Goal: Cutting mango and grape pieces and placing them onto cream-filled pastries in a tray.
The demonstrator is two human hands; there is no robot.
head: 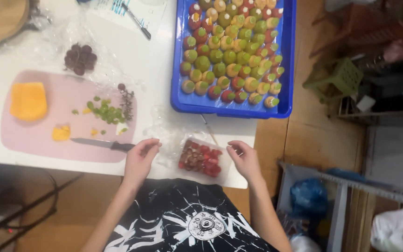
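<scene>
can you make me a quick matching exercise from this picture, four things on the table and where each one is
Things:
1. knife
2. orange block
3. dark grapes
4. red fruit pieces

Places:
A. in the clear tray between the left hand and right hand
B. on clear plastic wrap above the pink cutting board
C. at the left end of the pink cutting board
D. along the board's near edge, handle by the left hand

Pairs: 1-D, 2-C, 3-B, 4-A
</scene>
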